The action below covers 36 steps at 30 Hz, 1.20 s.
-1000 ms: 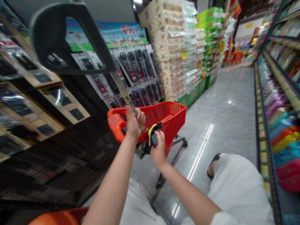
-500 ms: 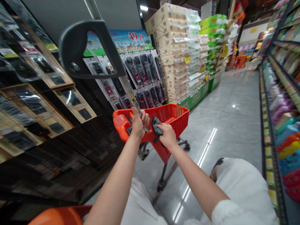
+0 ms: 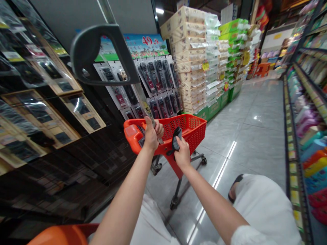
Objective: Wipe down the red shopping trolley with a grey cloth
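Observation:
My left hand [image 3: 152, 135] is wrapped round a slim metal pole [image 3: 139, 93], thumb pointing up along it. The pole slants up to the left, and a dark grey D-shaped handle [image 3: 127, 56] sits on it close to the camera. My right hand [image 3: 183, 154] is closed on a crumpled dark grey cloth [image 3: 176, 141] with a black part hanging from it. The cloth is just right of the pole, apart from it. Behind both hands stands a red shopping cart [image 3: 196, 131] with a perforated basket. The pole's lower end is hidden behind my hand and forearm.
Packaged goods hang on a rack [image 3: 158, 75] at the left, beside tall stacks of cartons [image 3: 190, 61]. A shelf of bottles [image 3: 311, 136] lines the right side. Grey floor tiles [image 3: 258, 136] run between. An orange object [image 3: 61, 234] is at bottom left.
My right hand has turned upward and shifted slightly right with the cloth, which now stands more upright. My left hand keeps its grip on the pole. The view has moved a little.

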Each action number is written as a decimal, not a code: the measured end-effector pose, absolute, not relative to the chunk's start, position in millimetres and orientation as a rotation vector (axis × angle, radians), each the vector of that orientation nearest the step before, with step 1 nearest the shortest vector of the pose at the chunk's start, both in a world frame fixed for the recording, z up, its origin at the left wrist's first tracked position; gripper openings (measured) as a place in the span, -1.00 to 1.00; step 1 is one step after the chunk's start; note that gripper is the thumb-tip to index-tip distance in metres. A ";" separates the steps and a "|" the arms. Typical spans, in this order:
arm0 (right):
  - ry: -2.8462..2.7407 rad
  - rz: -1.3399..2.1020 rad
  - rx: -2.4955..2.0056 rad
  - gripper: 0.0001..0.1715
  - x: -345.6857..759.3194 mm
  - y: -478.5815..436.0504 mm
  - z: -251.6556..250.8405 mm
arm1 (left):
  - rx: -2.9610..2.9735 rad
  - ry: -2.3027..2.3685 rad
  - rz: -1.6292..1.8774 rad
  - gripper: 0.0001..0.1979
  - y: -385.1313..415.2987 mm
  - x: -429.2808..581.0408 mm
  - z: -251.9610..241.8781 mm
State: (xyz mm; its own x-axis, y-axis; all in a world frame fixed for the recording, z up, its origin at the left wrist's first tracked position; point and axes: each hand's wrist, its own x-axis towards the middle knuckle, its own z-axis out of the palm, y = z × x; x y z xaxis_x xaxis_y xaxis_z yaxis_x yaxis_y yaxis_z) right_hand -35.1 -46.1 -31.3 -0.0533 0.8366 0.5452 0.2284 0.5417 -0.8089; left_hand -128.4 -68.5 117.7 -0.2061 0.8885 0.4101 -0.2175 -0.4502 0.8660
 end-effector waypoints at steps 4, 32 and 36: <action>-1.639 0.565 -0.824 -0.10 -55.5 -65.4 -31.8 | 1.238 0.880 1.762 -0.29 -65.6 -130.5 117.6; -1.540 0.488 -0.914 -0.08 -87.2 -93.6 -100.0 | 1.112 0.931 1.775 -0.30 -64.1 -127.1 120.8; -1.511 0.580 -0.993 -0.15 -87.7 -97.2 -137.4 | 1.119 0.931 1.779 -0.31 -64.8 -126.7 121.6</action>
